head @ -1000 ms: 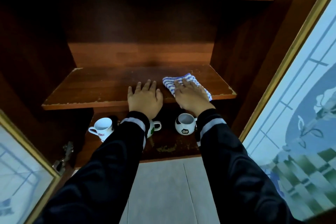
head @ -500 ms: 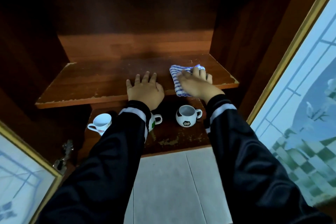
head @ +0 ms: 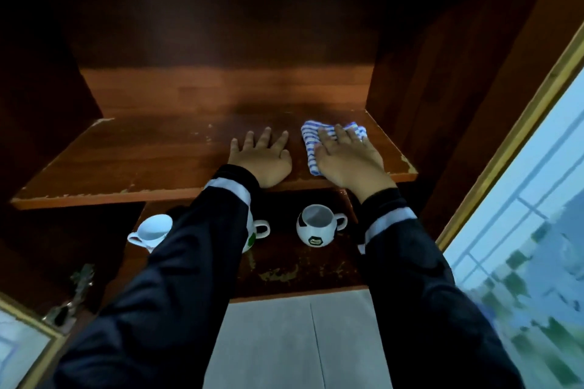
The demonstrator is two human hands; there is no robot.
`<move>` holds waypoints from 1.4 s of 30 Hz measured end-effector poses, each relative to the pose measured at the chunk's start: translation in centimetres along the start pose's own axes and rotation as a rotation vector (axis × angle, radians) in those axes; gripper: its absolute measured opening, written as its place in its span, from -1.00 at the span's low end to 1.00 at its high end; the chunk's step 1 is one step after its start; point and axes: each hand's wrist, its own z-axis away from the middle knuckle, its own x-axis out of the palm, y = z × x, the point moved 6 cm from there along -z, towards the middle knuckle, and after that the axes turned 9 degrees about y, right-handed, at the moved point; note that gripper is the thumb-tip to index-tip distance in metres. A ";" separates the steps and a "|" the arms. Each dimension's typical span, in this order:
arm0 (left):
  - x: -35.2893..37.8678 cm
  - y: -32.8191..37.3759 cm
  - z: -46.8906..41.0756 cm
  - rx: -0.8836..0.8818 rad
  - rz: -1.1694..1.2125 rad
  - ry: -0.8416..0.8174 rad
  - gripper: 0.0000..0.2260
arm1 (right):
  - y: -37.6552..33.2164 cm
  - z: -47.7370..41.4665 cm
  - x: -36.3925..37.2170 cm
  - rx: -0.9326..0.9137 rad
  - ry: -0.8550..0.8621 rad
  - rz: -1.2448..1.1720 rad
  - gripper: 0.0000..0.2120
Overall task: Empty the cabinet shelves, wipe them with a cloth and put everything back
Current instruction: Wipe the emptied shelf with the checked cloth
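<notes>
Right now, both hands are lying on the reddish-brown wooden middle shelf (head: 142, 164) of the open cabinet, whose front edge is showing chipped veneer. The left hand (head: 262, 158) is resting palm down on the bare board near that edge, fingers straight and slightly spread, gripping nothing. Just beside it, at its 3 o'clock, the right hand (head: 347, 161) is pressing flat on the blue-and-white striped cloth (head: 311, 142), its fingers stretched over the fabric rather than curled round it. The cloth is sitting bunched on the shelf toward the 3 o'clock end, poking out past the fingertips at 12 o'clock and along the thumb side at 9 o'clock. Black sleeves with white cuff bands (head: 189, 262) are covering both arms. At 6 o'clock from the hands, three mugs are standing on the darker, scuffed lower shelf (head: 300, 271). A round white mug with black football patches (head: 316, 226) is sitting between the forearms, its handle pointing to 3 o'clock. A white mug with a green patch (head: 257, 230) is hiding mostly behind the left sleeve. A plain white mug (head: 151, 229) is sitting at 9 o'clock of that sleeve. A gold-framed glass door (head: 521, 199) is hanging open at 3 o'clock, and pale floor tiles (head: 300, 341) are showing at 6 o'clock.
</notes>
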 end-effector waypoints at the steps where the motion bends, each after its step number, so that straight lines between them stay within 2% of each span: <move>1: 0.1 0.5 -0.5 0.004 0.002 0.002 -0.50 | 0.6 0.1 0.0 0.005 0.022 0.014 -0.47; 10: 0.8 0.7 -1.3 0.038 0.011 0.072 -0.52 | 4.1 -4.3 -0.5 0.016 0.019 -0.005 -0.45; 18: 0.9 0.7 -1.3 0.055 0.003 0.102 -0.52 | 4.7 -0.7 -0.5 0.036 0.058 0.022 -0.47; 28: 0.7 0.8 -0.9 0.052 0.012 0.088 -0.50 | 4.3 -2.4 -0.9 0.027 0.007 0.008 -0.46; 34: 0.8 0.6 -1.1 0.060 0.021 0.084 -0.49 | 4.6 1.7 -0.7 0.121 0.029 0.031 -0.45; 42: 0.5 0.7 -0.8 0.056 0.018 0.081 -0.49 | 4.3 -2.3 -1.0 0.087 -0.005 0.019 -0.44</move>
